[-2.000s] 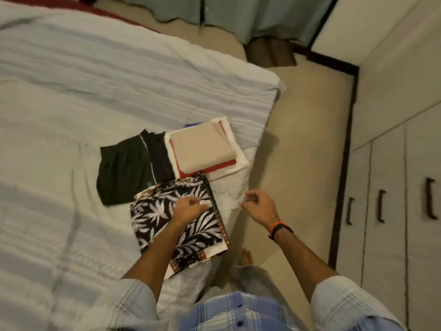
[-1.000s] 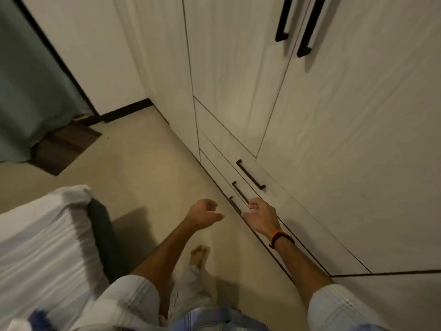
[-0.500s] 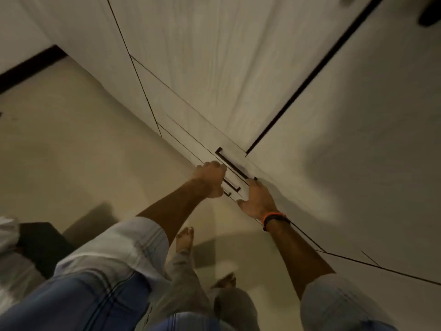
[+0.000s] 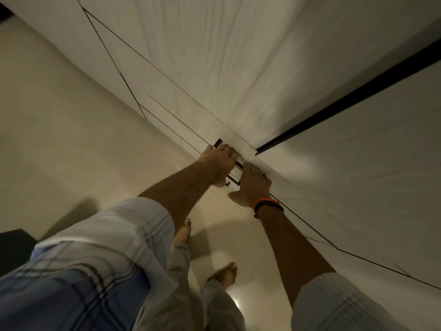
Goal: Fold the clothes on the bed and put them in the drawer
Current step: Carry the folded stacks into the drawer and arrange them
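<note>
The folded clothes and the top of the bed are out of view. I face the pale wardrobe drawers low by the floor. My left hand (image 4: 219, 163) grips the left part of the black drawer handle (image 4: 238, 165) on the top drawer front (image 4: 191, 123), fingers curled over the bar. My right hand (image 4: 253, 187), with an orange and black wristband, grips the same bar's right end; its fingertips are hidden and its thumb sticks out to the left. A second black handle (image 4: 232, 183) shows just below, between my hands. The drawer looks closed.
Tall wardrobe doors (image 4: 214, 56) rise above the drawers, with a dark gap (image 4: 346, 101) between two of them. Beige floor (image 4: 71, 139) lies to the left. My bare feet (image 4: 183, 231) stand close to the drawers. A dark bed corner (image 4: 12, 247) sits at the lower left.
I turned from the bed and its folded stacks to the wardrobe and bent down. Both hands reached to the drawers and closed on the top handle.
</note>
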Motion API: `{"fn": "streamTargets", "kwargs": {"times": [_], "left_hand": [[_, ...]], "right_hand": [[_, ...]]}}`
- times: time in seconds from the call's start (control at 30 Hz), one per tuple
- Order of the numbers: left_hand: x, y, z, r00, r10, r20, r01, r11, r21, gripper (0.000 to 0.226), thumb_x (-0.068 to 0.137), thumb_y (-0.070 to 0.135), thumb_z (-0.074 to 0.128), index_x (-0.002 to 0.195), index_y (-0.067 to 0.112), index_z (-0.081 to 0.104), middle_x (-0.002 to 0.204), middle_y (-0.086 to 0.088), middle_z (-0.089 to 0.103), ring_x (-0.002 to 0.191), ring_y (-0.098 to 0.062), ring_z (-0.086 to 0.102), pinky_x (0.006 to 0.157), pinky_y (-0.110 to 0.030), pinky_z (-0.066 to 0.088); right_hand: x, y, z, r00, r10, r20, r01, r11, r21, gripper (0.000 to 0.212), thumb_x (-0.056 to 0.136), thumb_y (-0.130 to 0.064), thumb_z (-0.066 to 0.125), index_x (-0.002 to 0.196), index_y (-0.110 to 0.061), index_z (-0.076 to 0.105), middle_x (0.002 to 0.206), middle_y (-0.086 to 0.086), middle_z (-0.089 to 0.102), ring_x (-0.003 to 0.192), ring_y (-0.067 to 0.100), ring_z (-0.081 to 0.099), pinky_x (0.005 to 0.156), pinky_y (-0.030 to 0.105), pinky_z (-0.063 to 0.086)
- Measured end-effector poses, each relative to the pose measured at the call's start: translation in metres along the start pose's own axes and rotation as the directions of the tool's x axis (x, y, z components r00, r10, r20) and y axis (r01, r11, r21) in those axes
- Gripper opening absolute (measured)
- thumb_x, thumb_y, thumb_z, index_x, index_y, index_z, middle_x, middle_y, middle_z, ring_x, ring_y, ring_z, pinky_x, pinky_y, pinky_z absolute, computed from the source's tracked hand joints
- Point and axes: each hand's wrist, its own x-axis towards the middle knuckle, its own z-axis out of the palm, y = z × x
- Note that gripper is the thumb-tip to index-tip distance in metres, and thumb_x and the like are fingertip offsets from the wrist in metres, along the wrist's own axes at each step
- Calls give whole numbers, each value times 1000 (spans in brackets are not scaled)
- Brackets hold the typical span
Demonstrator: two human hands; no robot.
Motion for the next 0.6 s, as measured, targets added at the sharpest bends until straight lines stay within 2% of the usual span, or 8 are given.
{"fn": "streamTargets", "kwargs": {"times": [0.1, 0.2, 0.47, 0.6], "left_hand": [[4, -2, 1, 1000, -8, 6, 8, 1000, -6, 90, 84, 29, 70, 153, 9, 16, 159, -15, 19, 146, -31, 22, 108, -46, 37], [1, 3, 4, 1000, -24, 3, 24, 998, -62, 91, 82, 31, 73, 152, 9, 19, 158, -15, 20, 145, -32, 23, 107, -48, 39], [-22, 1, 24, 1000, -29, -7, 29, 998, -47, 91, 79, 27, 75, 152, 13, 22, 158, -15, 23, 145, -33, 23, 113, -48, 32], [-45, 2, 48, 999, -45, 23, 47, 995, -87, 93, 79, 31, 75, 152, 16, 21, 156, -12, 26, 143, -31, 25, 114, -46, 30]], "right_hand": [[5, -3, 0, 999, 37, 12, -37, 999, -14, 99, 80, -38, 74, 153, -9, 12, 159, 8, 23, 147, 27, 22, 118, 52, 16], [0, -4, 3, 999, 47, -17, -47, 999, -14, 98, 78, -32, 74, 152, -9, 14, 158, 8, 24, 147, 27, 22, 119, 51, 15], [-28, -17, 25, 998, 17, -53, -15, 999, 28, 101, 75, -29, 76, 152, -9, 14, 155, 9, 27, 146, 27, 24, 121, 53, 14], [-51, -28, 44, 1000, 8, 26, -9, 999, 42, 102, 77, -32, 73, 153, -11, 9, 158, 11, 20, 148, 29, 17, 120, 53, 7]]}}
